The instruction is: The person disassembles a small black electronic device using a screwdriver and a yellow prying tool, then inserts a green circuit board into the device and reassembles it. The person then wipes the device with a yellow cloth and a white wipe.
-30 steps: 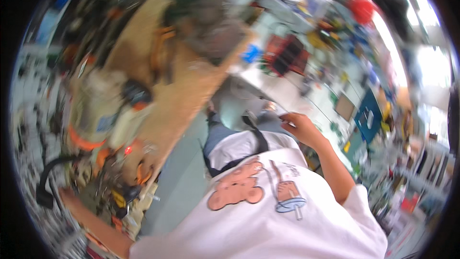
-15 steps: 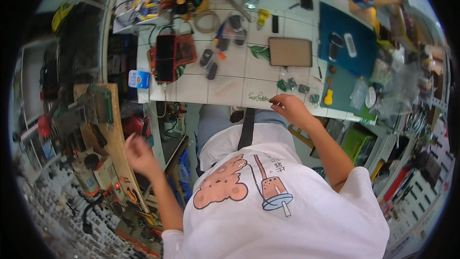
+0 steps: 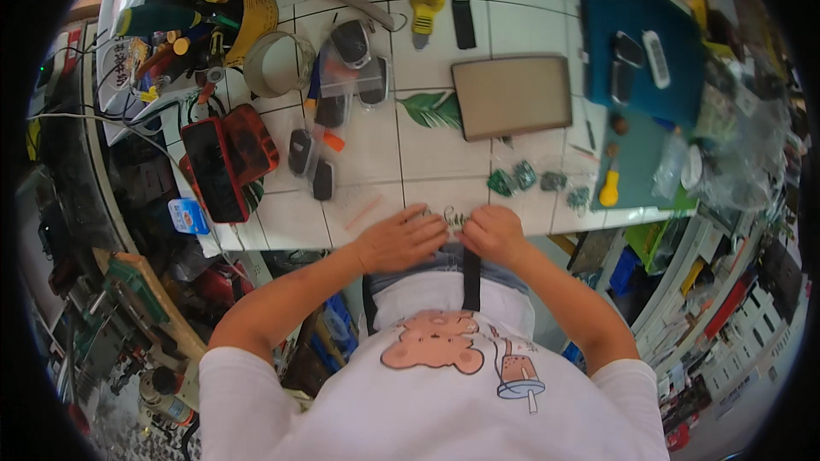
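Head view shows the left hand (image 3: 400, 239), out over the side shelf half a second ago, now beside the right hand (image 3: 494, 235) at the tiled bench's (image 3: 376, 149) near edge, both pinching a small green part (image 3: 453, 219) between them.

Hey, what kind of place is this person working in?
Most likely an electronics repair workbench. On the white tiled table lie small green circuit boards, a yellow tub of screwdrivers and a blue work mat. Both hands, left hand and right hand, rest at the table's near edge on a small part.
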The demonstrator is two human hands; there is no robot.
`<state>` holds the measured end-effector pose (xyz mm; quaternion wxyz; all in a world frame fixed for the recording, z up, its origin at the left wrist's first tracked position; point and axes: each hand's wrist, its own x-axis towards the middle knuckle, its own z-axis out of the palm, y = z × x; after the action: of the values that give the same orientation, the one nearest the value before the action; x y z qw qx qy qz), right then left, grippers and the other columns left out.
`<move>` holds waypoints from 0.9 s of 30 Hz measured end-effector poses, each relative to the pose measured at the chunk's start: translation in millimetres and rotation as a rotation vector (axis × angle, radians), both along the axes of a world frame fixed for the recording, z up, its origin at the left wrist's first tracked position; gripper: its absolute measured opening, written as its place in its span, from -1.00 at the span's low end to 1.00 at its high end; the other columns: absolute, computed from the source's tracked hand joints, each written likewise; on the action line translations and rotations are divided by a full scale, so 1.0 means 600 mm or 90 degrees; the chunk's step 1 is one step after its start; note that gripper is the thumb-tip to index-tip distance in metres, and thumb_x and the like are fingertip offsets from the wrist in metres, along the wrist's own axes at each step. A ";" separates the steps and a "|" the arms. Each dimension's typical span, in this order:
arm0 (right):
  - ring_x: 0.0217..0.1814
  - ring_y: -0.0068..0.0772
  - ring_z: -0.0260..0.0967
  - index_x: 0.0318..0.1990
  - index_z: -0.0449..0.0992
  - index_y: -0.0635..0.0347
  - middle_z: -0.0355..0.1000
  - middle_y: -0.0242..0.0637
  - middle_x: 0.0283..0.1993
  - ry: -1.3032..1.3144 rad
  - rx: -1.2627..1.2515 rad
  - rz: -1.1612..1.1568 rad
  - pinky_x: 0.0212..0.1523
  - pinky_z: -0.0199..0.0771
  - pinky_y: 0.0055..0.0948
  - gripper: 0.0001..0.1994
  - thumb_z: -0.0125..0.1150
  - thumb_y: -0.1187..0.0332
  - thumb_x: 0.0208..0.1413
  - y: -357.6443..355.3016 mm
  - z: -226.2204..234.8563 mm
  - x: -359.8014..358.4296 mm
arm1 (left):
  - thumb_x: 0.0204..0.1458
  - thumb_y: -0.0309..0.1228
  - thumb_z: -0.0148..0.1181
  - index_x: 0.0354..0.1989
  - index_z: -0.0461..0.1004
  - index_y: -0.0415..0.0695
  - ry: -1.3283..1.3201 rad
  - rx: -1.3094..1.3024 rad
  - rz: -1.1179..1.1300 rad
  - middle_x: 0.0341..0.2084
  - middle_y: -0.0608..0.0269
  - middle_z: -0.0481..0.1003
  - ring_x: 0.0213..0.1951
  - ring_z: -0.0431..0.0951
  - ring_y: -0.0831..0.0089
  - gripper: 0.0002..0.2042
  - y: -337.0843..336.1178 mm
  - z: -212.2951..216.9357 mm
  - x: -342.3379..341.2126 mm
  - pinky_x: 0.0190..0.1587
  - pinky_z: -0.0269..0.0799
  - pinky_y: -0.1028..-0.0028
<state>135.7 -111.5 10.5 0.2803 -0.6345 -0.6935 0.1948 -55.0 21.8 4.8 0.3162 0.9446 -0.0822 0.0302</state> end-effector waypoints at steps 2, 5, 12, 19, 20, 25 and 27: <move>-0.60 -0.35 0.18 -0.66 0.25 0.10 0.12 -0.36 -0.61 -0.016 -0.009 0.001 -0.63 0.16 -0.41 -0.73 0.30 0.32 -0.31 -0.002 0.008 -0.001 | -0.26 -0.24 0.26 -0.08 0.33 -0.11 0.016 -0.069 0.000 -0.04 0.20 0.32 0.07 0.26 0.32 -0.50 0.003 0.002 0.003 0.18 0.07 0.22; -0.64 -0.35 0.17 -0.69 0.27 0.08 0.11 -0.37 -0.65 -0.001 0.012 -0.001 -0.67 0.11 -0.39 -0.75 0.32 0.34 -0.40 0.001 0.002 -0.004 | -0.15 -0.25 0.19 -0.11 0.34 -0.15 0.027 -0.126 -0.015 -0.03 0.18 0.32 0.07 0.25 0.33 -0.58 0.013 0.010 0.005 0.21 0.03 0.24; -0.64 -0.39 0.14 -0.68 0.24 0.08 0.09 -0.39 -0.65 -0.014 0.038 0.013 -0.67 0.09 -0.44 -0.70 0.32 0.26 -0.31 -0.010 -0.008 -0.011 | -0.24 -0.30 0.25 -0.06 0.32 -0.13 -0.004 -0.152 0.010 0.02 0.12 0.30 0.06 0.28 0.28 -0.51 0.009 0.008 -0.002 0.15 0.14 0.19; -0.64 -0.33 0.20 -0.60 0.34 0.18 0.21 -0.33 -0.61 0.078 0.132 -0.134 -0.63 0.16 -0.43 -0.82 0.25 0.39 -0.20 -0.029 -0.014 -0.011 | -0.29 -0.40 0.28 -0.08 0.33 -0.15 -0.117 -0.044 0.121 0.00 0.06 0.29 0.01 0.30 0.09 -0.50 -0.005 -0.001 -0.006 0.09 0.21 0.18; -0.61 -0.37 0.25 -0.55 0.40 0.21 0.27 -0.32 -0.58 0.153 0.122 -0.204 -0.61 0.20 -0.47 -0.89 0.21 0.42 -0.13 -0.039 -0.013 -0.010 | -0.27 -0.41 0.27 -0.08 0.33 -0.15 -0.145 -0.008 0.139 0.00 0.04 0.29 0.02 0.30 0.07 -0.52 -0.002 -0.002 -0.009 0.09 0.19 0.18; -0.42 -0.52 0.35 -0.22 0.44 0.29 0.40 -0.26 -0.37 0.377 0.488 -0.269 -0.45 0.30 -0.62 -0.83 -0.06 0.47 0.11 -0.110 0.151 0.016 | 0.02 -0.19 0.02 0.08 0.20 -0.22 -0.461 0.037 0.385 -0.03 0.10 0.28 0.06 0.20 0.18 -0.51 -0.041 0.137 -0.026 0.16 0.00 0.22; -0.33 -0.37 0.41 -0.19 0.41 0.37 0.42 -0.11 -0.27 0.432 0.712 -0.210 -0.41 0.38 -0.54 -0.81 -0.04 0.46 0.08 -0.193 0.229 0.037 | 0.02 -0.19 0.02 0.07 0.20 -0.22 -0.582 0.038 0.298 -0.03 0.10 0.28 0.06 0.21 0.18 -0.51 -0.078 0.243 -0.030 0.16 0.00 0.22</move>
<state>157.7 -227.0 148.1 0.7952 -0.3951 -0.4572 -0.0503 -73.3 -24.9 150.6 0.2057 0.8366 0.0008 0.5078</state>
